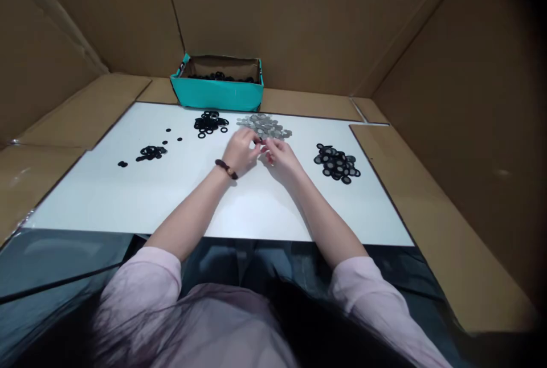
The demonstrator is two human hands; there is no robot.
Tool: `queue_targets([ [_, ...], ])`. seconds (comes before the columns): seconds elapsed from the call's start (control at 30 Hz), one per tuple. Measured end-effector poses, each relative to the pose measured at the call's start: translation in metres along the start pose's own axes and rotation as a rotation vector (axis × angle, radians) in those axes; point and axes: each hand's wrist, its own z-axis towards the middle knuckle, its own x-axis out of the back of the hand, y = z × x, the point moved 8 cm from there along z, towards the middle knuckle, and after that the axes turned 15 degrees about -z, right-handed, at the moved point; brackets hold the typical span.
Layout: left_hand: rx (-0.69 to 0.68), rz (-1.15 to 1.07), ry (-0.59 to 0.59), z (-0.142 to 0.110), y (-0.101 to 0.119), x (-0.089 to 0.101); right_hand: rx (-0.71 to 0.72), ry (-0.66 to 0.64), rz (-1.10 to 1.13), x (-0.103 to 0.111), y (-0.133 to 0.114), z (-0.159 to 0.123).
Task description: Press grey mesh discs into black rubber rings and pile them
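My left hand (241,152), with a dark beaded bracelet at the wrist, is closed in a pinch above the middle of the white board. Meeting it fingertip to fingertip is my right hand (280,155), also closed. A small black piece (257,140) shows between the fingers, mostly covered, so its exact shape is unclear. Just behind both hands lies a heap of grey translucent discs (265,125). Black rings (209,122) are piled to the left of that heap. On the right is a pile of black rings with grey centres (337,163).
Small black discs (151,152) lie in a loose cluster on the left of the white board (179,197), with a few strays around them. At the back stands a teal box (217,93) holding black rings. Cardboard walls (299,26) enclose the back and sides.
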Motion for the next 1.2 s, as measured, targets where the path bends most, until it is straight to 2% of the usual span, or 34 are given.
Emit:
queue_targets([
  [0.07, -0.043, -0.031, -0.097, -0.004, 0.018, -0.022, 0.008, -0.024, 0.064, -0.002, 0.004, -0.005],
  [0.13, -0.062, -0.085, -0.139, -0.008, 0.028, -0.031, 0.008, -0.04, 0.087, 0.003, 0.006, -0.009],
  [0.27, -0.038, -0.265, -0.086, -0.01, 0.03, -0.023, 0.043, -0.035, 0.059, 0.016, 0.003, -0.009],
  [0.37, 0.067, -0.345, 0.013, -0.006, 0.014, -0.012, 0.068, 0.033, 0.009, 0.021, 0.002, -0.005],
  [0.43, 0.182, -0.276, 0.088, 0.0, -0.005, -0.004, 0.041, 0.09, -0.026, 0.022, 0.006, -0.003],
  [0.53, 0.328, -0.028, 0.183, 0.012, -0.035, 0.004, 0.038, 0.148, -0.078, 0.023, 0.01, 0.0],
  [0.6, 0.362, 0.103, 0.195, 0.023, -0.047, 0.001, 0.07, 0.173, -0.097, 0.023, 0.01, 0.001],
  [0.67, 0.379, 0.179, 0.156, 0.033, -0.055, -0.009, 0.083, 0.182, -0.111, 0.023, 0.01, 0.002],
  [0.77, 0.393, 0.252, 0.085, 0.042, -0.06, -0.027, 0.066, 0.184, -0.114, 0.022, 0.013, 0.003],
  [0.87, 0.398, 0.304, 0.044, 0.045, -0.061, -0.036, 0.056, 0.191, -0.091, 0.023, 0.015, 0.004],
  [1.2, 0.468, 0.384, -0.001, 0.044, -0.059, -0.03, -0.003, 0.204, -0.063, 0.02, 0.011, 0.0],
])
